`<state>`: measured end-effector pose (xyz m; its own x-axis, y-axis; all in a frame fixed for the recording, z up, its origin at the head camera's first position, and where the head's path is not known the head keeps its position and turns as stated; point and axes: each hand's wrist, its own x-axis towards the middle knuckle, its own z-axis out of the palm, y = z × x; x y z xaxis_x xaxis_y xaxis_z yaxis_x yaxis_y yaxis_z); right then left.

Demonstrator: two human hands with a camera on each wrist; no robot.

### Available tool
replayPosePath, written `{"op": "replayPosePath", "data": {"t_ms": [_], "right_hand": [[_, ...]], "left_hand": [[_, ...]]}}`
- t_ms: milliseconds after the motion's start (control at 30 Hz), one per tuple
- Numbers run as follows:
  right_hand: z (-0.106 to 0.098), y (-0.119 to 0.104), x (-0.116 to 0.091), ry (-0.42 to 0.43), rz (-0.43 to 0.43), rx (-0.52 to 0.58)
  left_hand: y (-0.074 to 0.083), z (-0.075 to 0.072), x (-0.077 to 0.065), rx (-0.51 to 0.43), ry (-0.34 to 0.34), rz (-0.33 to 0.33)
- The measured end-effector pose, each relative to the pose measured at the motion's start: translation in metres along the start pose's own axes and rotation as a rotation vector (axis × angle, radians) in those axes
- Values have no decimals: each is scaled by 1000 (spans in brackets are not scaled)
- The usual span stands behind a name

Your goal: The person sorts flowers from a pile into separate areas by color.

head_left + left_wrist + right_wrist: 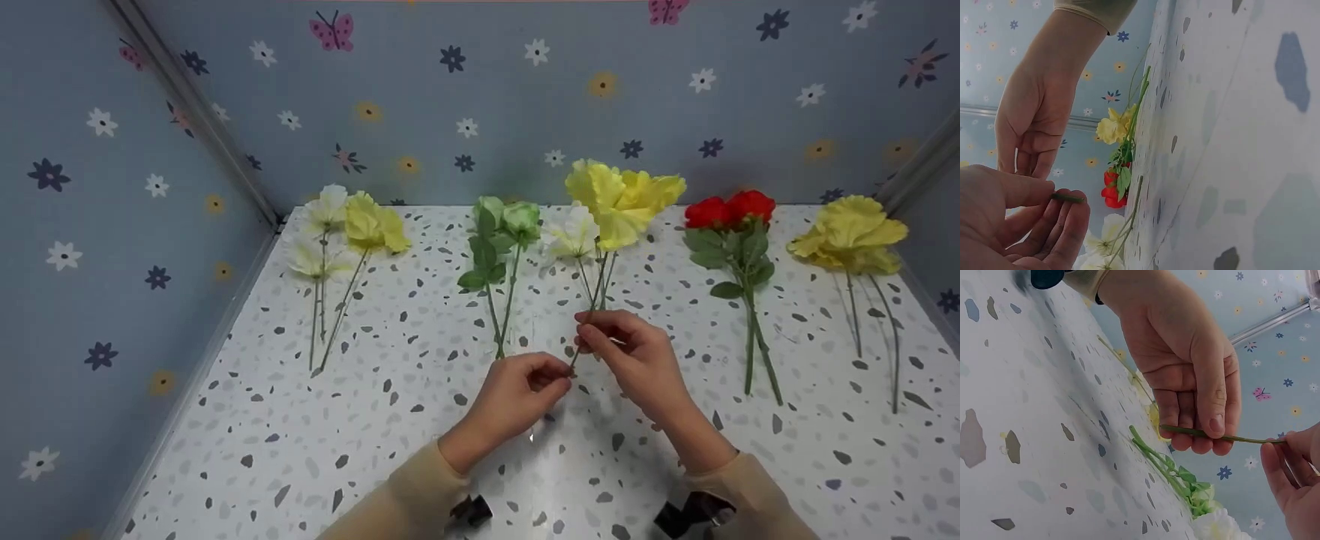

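Note:
Both hands are on one thin green stem (598,289) of a yellow artificial flower (619,199). At its lower end, my left hand (517,394) pinches the stem between thumb and fingers, as the left wrist view also shows. A little higher up, my right hand (637,360) pinches the same stem with thumb and fingertips. Slanting up and slightly right, the stem leads to the large yellow blooms; which bloom it carries is hard to tell. White flowers (574,232) lie just left of these blooms, their stems partly hidden by the right hand.
Left on the speckled table (300,465) lie white flowers (311,255) and a yellow one (373,223). Green roses (520,219) lie near the middle. To the right are red roses (729,210) and yellow flowers (851,232). Patterned panels (510,105) enclose the back and sides.

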<state>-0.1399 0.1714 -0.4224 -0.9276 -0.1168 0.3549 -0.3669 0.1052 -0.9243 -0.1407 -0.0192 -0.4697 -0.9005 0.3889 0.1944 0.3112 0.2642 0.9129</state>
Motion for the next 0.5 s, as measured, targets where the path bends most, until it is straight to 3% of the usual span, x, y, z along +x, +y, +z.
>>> {"op": "replayPosePath", "data": {"t_ms": [300,500], "right_hand": [[1,-1,-1,-57,100,-8],[1,20,-1,-49,106,-20]], "left_hand": [[0,-7,2,37,17,6],[-2,-10,3,35,23,-6]]}}
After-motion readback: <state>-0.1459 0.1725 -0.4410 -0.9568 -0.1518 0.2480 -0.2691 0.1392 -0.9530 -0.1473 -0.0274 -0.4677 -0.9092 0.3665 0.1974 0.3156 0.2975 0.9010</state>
